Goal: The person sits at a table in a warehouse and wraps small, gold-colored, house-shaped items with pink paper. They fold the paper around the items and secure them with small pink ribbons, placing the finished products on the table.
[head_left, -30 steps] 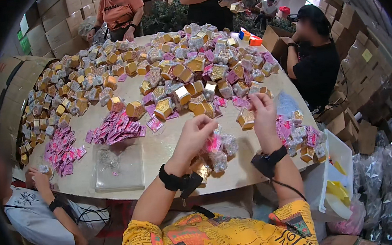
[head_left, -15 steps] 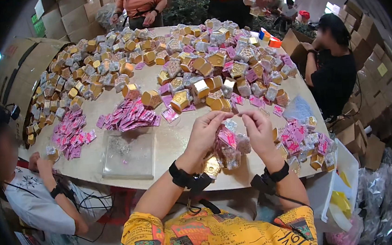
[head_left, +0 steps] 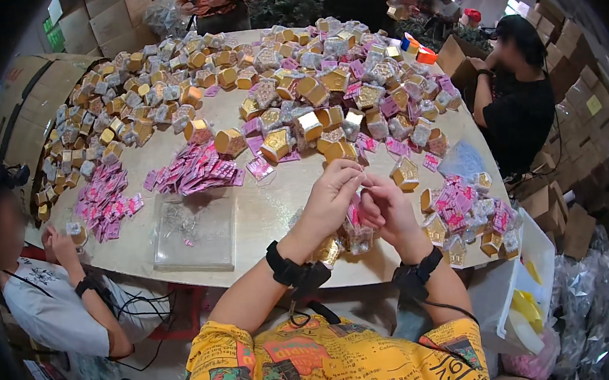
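My left hand (head_left: 330, 198) is closed in a pinch at its fingertips, on what looks like a thin string. Close against it, my right hand (head_left: 391, 211) has its fingers curled, thumb and forefinger near the same spot; what they hold is too small to make out. Below and between the hands, a pink printed packet (head_left: 354, 213) shows partly, above clear-wrapped pieces (head_left: 358, 239). A gold box (head_left: 329, 250) lies by my left wrist, partly covered. Just beyond my right hand sits a gold house-shaped box (head_left: 405, 173).
Gold and bubble-wrapped boxes (head_left: 303, 92) heap over the table's far side. Piles of pink packets (head_left: 198, 169) lie left, near a clear shallow tray (head_left: 198, 253). More packets (head_left: 458, 202) lie right, beside a white bin (head_left: 538, 292). Co-workers stand or sit around the table.
My hands have come closer together, and my right hand has turned with its fingers curling in. The view has shifted slightly; the gold house-shaped box beyond my right hand now shows.
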Demonstrator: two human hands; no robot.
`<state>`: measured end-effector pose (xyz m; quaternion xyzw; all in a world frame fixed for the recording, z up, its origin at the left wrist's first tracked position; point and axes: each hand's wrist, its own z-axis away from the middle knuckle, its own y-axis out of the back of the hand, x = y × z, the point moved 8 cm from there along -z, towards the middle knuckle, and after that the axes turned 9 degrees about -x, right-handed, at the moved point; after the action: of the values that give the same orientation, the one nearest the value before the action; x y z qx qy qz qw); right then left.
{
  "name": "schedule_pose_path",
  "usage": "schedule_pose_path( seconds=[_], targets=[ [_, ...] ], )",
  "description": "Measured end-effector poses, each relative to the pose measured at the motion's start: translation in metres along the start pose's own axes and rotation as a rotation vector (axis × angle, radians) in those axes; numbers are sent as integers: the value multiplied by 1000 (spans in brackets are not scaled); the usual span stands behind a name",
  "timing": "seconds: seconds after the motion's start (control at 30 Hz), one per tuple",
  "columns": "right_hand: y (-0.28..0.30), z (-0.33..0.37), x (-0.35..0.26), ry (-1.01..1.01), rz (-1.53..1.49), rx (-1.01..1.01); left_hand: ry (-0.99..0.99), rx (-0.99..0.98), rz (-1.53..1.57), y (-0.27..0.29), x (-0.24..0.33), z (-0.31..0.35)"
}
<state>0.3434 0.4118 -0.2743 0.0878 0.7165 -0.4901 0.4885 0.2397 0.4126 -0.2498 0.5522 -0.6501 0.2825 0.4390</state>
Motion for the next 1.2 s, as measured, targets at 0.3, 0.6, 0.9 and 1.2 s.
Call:
schedule_pose_path(
  seconds=[0.3, 0.6, 0.9, 1.2],
  targets=[
    [10, -3, 7, 14, -55, -26, -55, -1, -219, -1, 17, 4],
    [11, -3, 8, 82, -62, -73, -109, 18, -422, -3, 38, 2],
    [24, -5, 6, 147, 103, 137, -148, 22, -695, -9, 53, 3],
    [11, -6, 9, 288, -179, -33, 189, 66, 136, 1, 8, 1]
  ],
)
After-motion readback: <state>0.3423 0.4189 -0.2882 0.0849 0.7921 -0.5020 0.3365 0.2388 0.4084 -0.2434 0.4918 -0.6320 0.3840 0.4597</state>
